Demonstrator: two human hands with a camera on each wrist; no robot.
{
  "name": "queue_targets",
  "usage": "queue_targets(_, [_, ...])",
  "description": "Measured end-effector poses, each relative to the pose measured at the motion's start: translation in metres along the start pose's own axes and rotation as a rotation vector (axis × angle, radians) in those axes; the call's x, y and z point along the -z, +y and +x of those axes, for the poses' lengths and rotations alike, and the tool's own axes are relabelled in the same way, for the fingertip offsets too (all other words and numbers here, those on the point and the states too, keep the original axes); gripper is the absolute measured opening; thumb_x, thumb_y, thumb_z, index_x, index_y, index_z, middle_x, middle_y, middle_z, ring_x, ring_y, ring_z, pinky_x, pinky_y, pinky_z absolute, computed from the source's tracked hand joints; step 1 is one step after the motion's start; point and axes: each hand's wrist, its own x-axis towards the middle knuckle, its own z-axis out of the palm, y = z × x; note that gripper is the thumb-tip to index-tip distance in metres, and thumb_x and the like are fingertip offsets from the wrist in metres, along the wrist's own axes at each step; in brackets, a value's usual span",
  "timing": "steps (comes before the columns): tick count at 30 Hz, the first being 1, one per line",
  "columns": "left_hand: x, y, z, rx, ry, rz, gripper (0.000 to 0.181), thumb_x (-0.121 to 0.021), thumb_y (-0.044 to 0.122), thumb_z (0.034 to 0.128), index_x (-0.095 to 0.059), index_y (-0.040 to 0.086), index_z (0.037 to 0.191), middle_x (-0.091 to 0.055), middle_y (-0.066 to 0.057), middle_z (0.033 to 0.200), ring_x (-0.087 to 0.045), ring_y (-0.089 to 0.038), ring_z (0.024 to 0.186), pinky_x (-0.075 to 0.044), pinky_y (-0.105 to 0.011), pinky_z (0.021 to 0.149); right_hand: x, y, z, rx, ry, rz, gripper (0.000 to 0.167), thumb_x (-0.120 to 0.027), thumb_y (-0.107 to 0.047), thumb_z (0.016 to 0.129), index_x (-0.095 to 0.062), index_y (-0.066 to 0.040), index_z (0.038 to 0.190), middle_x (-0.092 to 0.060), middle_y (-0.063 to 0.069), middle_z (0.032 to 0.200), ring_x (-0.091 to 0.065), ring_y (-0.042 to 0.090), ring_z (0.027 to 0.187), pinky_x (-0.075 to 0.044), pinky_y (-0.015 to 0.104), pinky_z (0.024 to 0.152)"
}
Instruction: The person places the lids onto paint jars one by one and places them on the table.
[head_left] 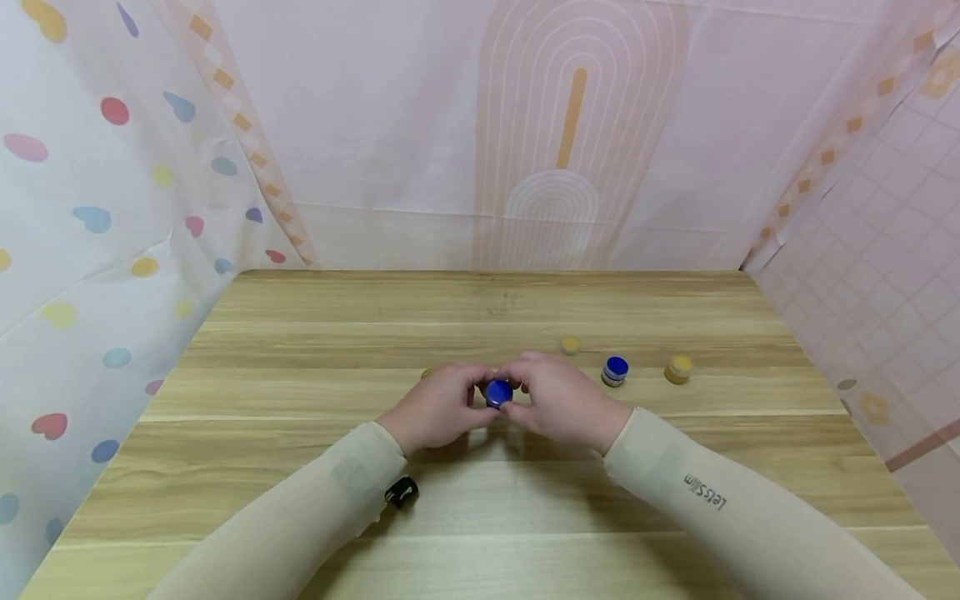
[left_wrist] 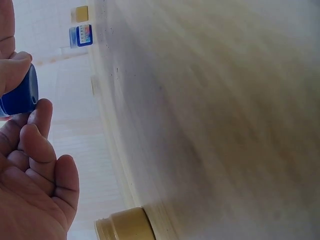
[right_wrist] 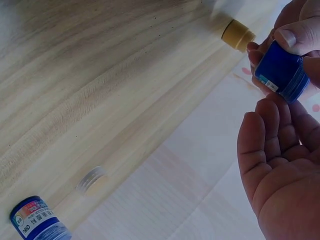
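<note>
One small round blue plastic jar [head_left: 498,393] is pinched between my left hand [head_left: 442,406] at nine o'clock and right hand [head_left: 564,404] at three, presumably to steady it; my sleeved forearms [head_left: 697,492] converge toward twelve. Farther off, between two and three, a labelled blue jar [head_left: 615,372] and a yellow jar [head_left: 678,370] stand on the wood-grain counter [head_left: 480,500], perhaps for elbow room.

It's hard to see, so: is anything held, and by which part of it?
A blue jar, by its sides, between left hand and right hand.
</note>
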Motion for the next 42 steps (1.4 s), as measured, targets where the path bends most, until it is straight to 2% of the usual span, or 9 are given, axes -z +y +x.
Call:
queue_targets(7, [-0.003, -0.0021, 0.0009, -0.006, -0.001, 0.008, 0.025, -0.081, 0.026, 0.0927, -0.074, 0.017, 0.115, -0.064, 0.009, 0.086, -0.053, -0.01, 0.067, -0.044, -0.024, 0.059, -0.0035, 0.0012, -0.0002, -0.054, 0.008, -0.007, 0.027, -0.081, -0.026, 0.094, -0.071, -0.009, 0.113, -0.069, 0.0, 0.102, -0.063, 0.017, 0.092, -0.055, 0.034, 0.084])
queue_targets(14, [-0.0022, -0.0022, 0.0004, 0.006, -0.007, -0.001, 0.022, -0.081, 0.027, 0.0927, -0.072, 0.018, 0.111, -0.061, 0.005, 0.081, -0.051, -0.011, 0.065, -0.042, -0.025, 0.056, -0.0039, 0.0029, 0.0001, -0.018, 0.007, -0.004, 0.036, -0.081, -0.023, 0.094, -0.071, -0.006, 0.124, -0.072, 0.003, 0.114, -0.068, 0.021, 0.102, -0.058, 0.037, 0.09])
queue_targets(19, [-0.0016, -0.002, 0.0002, 0.002, -0.002, -0.009, 0.023, -0.082, 0.026, 0.0919, -0.072, 0.017, 0.111, -0.06, 0.003, 0.079, -0.05, -0.01, 0.062, -0.041, -0.025, 0.054, -0.0011, 0.002, 0.0001, 0.0, -0.004, 0.002, 0.037, -0.078, -0.019, 0.095, -0.071, -0.005, 0.128, -0.072, 0.004, 0.118, -0.069, 0.024, 0.103, -0.058, 0.037, 0.09])
queue_targets(26, [-0.0016, -0.0005, 0.0005, 0.005, 0.006, 0.006, 0.029, -0.083, 0.025, 0.0913, -0.074, 0.018, 0.118, -0.063, 0.006, 0.085, -0.052, -0.01, 0.066, -0.043, -0.024, 0.057, -0.0012, 0.0018, 0.001, -0.029, -0.008, 0.005, 0.033, -0.079, -0.02, 0.095, -0.072, -0.006, 0.124, -0.071, 0.002, 0.111, -0.068, 0.024, 0.101, -0.057, 0.036, 0.089])
queue_targets(33, [-0.003, -0.002, 0.0008, -0.018, 0.004, 0.021, 0.025, -0.081, 0.022, 0.0912, -0.074, 0.018, 0.116, -0.067, 0.008, 0.092, -0.055, -0.01, 0.07, -0.046, -0.025, 0.062, -0.0048, 0.0, -0.0006, -0.059, 0.0, 0.04, 0.023, -0.08, -0.022, 0.094, -0.071, -0.009, 0.111, -0.068, -0.001, 0.099, -0.063, 0.02, 0.093, -0.053, 0.034, 0.084])
queue_targets(39, [-0.0023, -0.0014, 0.0007, -0.005, -0.009, 0.011, 0.025, -0.08, 0.023, 0.0924, -0.073, 0.018, 0.115, -0.064, 0.007, 0.087, -0.053, -0.011, 0.067, -0.045, -0.025, 0.059, -0.005, 0.0024, -0.0018, -0.038, -0.015, 0.014, 0.034, -0.078, -0.024, 0.096, -0.07, -0.007, 0.124, -0.071, 0.002, 0.112, -0.066, 0.022, 0.101, -0.056, 0.037, 0.089])
queue_targets(42, [-0.0018, -0.0008, 0.0003, 0.002, -0.012, 0.011, 0.024, -0.08, 0.024, 0.0924, -0.073, 0.018, 0.115, -0.063, 0.007, 0.085, -0.053, -0.011, 0.067, -0.044, -0.025, 0.058, -0.0041, 0.0018, -0.0021, -0.021, -0.015, -0.005, 0.035, -0.078, -0.023, 0.096, -0.07, -0.006, 0.125, -0.072, 0.004, 0.115, -0.069, 0.024, 0.104, -0.057, 0.039, 0.092])
